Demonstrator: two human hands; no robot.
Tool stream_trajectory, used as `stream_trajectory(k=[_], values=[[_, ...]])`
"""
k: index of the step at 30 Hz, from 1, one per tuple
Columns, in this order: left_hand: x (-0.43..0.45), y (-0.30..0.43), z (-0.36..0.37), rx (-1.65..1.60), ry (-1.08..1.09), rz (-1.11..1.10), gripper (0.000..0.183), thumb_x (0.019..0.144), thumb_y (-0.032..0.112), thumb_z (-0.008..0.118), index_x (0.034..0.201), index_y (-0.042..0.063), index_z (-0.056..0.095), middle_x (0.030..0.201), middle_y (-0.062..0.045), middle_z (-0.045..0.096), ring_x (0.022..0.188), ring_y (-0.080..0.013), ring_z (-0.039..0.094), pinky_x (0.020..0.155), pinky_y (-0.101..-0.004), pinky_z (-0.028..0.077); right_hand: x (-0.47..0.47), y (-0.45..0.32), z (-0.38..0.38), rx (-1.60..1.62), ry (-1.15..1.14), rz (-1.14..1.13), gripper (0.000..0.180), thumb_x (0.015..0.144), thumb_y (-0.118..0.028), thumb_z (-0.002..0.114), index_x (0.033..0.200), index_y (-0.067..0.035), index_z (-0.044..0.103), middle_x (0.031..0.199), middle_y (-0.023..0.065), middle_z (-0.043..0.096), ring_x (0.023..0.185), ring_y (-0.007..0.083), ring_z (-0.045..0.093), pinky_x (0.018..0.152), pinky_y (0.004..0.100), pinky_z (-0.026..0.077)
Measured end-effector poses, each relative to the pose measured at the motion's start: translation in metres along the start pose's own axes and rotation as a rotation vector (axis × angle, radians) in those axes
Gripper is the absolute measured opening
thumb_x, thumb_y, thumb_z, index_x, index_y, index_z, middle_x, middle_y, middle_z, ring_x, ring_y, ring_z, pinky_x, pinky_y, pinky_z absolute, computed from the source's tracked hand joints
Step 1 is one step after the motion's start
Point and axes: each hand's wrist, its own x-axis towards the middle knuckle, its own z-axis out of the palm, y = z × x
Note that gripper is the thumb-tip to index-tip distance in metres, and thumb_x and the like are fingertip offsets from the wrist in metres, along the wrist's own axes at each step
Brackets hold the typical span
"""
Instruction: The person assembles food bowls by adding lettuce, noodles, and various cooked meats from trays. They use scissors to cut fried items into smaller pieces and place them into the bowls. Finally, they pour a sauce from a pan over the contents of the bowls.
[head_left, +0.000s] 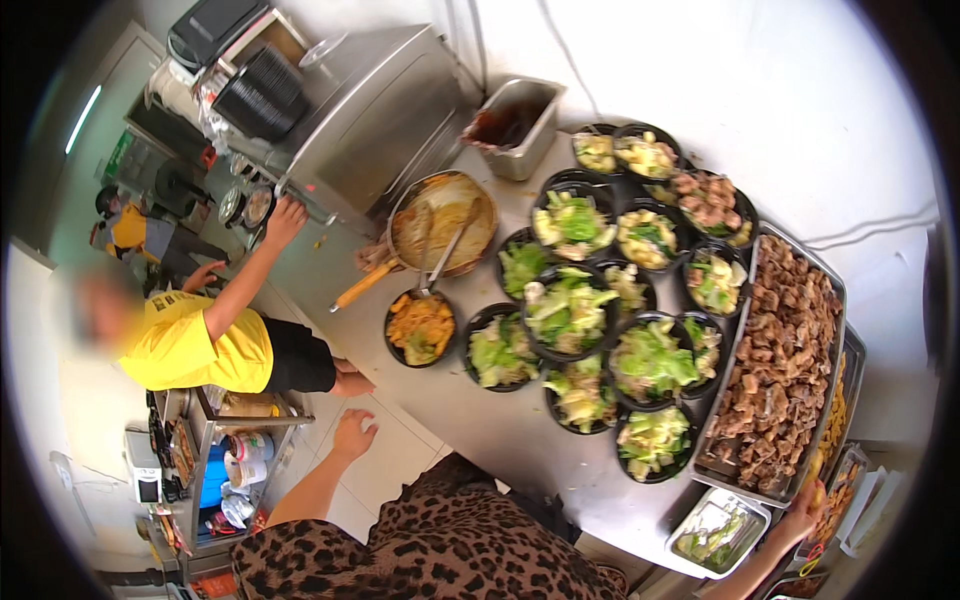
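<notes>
My left hand hangs over the floor left of the steel table, fingers apart and holding nothing. Out at the lower right, my right hand is at the near corner of a metal tray heaped with browned meat pieces. Its fingers are blurred and partly hidden, so a grip is not clear. Black bowls of chopped greens crowd the middle of the table, some resting on others. Among them, one bowl carries pale meat pieces. A bowl of orange-yellow food sits apart.
A sauce-smeared pan with utensils has its wooden handle pointing toward the table edge. Behind it stands a steel container of dark sauce. A small tray of greens lies near my right forearm. A person in yellow stands left, beside a shelf rack.
</notes>
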Motion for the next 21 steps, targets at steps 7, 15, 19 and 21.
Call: stream_trajectory(k=[7, 15, 19, 21], values=[[0.092, 0.003, -0.01, -0.481, 0.051, 0.103, 0.022, 0.086, 0.015, 0.067, 0.105, 0.006, 0.064, 0.11, -0.012, 0.059, 0.086, -0.0222, 0.066, 0.069, -0.032, 0.054, -0.334, -0.195, 0.355, 0.248, -0.94, 0.394, 0.018, 0.085, -0.016, 0.073, 0.098, -0.005, 0.067, 0.083, 0.0007, 0.065, 0.069, 0.01, 0.058, 0.062, 0.0235, 0.049], [0.108, -0.026, -0.039, -0.743, 0.023, 0.102, 0.025, 0.086, 0.014, 0.068, 0.109, 0.005, 0.063, 0.112, -0.012, 0.058, 0.085, -0.0188, 0.067, 0.068, -0.0296, 0.056, -0.463, -0.21, 0.491, -0.102, -1.106, -0.528, 0.022, 0.083, -0.004, 0.069, 0.105, -0.004, 0.064, 0.102, 0.0124, 0.061, 0.074, 0.0238, 0.064, 0.059, 0.0303, 0.052], [0.112, -0.045, -0.049, -0.808, -0.004, 0.042, 0.024, 0.087, 0.014, 0.068, 0.109, 0.004, 0.063, 0.112, -0.011, 0.058, 0.084, -0.0183, 0.067, 0.068, -0.0294, 0.057, -0.479, -0.229, 0.507, -0.162, -1.042, -0.587, 0.038, 0.083, -0.01, 0.068, 0.12, -0.008, 0.059, 0.125, 0.0171, 0.052, 0.106, 0.0337, 0.055, 0.085, 0.0399, 0.048], [0.119, -0.042, -0.057, -0.831, -0.036, 0.061, 0.024, 0.088, 0.013, 0.067, 0.109, 0.004, 0.062, 0.112, -0.011, 0.058, 0.085, -0.0181, 0.067, 0.069, -0.0291, 0.056, -0.488, -0.241, 0.52, -0.275, -1.02, -0.782, 0.046, 0.084, -0.018, 0.068, 0.127, -0.008, 0.056, 0.135, 0.0164, 0.047, 0.121, 0.0345, 0.045, 0.1, 0.043, 0.038]])
